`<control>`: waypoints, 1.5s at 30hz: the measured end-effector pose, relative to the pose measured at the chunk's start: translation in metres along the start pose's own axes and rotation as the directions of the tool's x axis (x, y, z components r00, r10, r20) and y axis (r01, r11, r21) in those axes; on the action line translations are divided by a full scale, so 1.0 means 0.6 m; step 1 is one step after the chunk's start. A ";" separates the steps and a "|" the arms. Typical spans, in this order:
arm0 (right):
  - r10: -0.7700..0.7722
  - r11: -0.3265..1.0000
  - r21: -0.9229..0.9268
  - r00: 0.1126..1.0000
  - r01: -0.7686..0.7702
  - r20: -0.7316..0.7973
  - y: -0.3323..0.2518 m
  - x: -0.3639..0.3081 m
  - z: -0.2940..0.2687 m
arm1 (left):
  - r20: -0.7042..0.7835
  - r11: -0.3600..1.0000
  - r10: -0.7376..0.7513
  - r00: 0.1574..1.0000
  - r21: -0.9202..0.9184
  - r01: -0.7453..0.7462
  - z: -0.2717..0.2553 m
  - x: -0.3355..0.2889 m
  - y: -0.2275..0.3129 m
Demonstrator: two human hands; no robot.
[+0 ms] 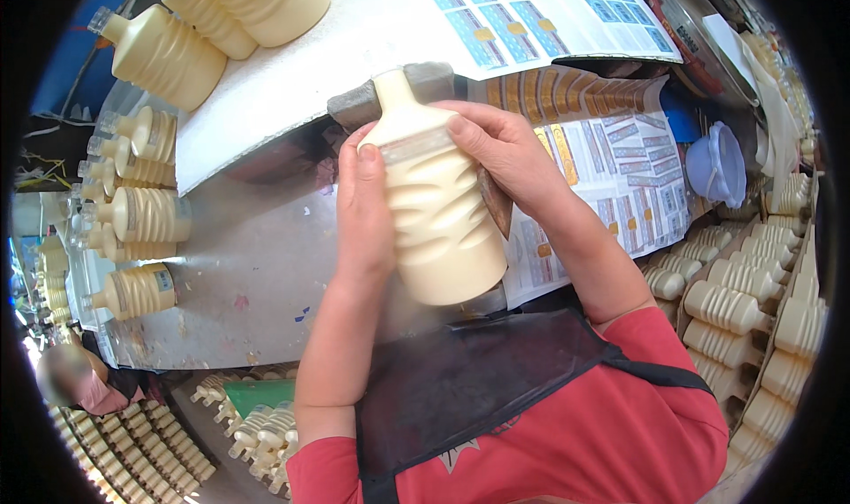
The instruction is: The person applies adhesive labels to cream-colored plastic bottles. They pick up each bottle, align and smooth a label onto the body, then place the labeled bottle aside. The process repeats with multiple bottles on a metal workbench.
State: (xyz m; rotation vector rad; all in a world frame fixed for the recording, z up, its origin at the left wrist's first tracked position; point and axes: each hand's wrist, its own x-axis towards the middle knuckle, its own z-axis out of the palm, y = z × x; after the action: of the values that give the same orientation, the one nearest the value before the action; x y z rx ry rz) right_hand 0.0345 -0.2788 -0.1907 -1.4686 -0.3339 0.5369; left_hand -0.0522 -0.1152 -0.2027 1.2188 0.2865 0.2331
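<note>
Where the black apron [474,371] marks the near side, a cream ribbed bottle [447,212] lies just beyond, base toward the wearer, its long axis running away and slightly left to the neck. Left hand [365,198] and right hand [509,154] flank it, about equally near, the fingers of each closed against opposite sides, thumbs on top. Farther out, the neck overlaps a grey block [431,81]; beyond lies a printed label sheet [505,21].
</note>
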 end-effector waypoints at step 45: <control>-0.501 0.835 -0.408 0.815 0.369 -0.289 -0.080 -0.018 0.069 | 0.007 0.999 -0.034 0.999 0.002 0.034 0.009 -0.005 0.014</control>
State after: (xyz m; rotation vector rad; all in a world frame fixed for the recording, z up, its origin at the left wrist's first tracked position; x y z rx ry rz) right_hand 0.0101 -0.2505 -0.1383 -1.7138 -0.4519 -0.2073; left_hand -0.0532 -0.1181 -0.1931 1.2150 0.3016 0.1993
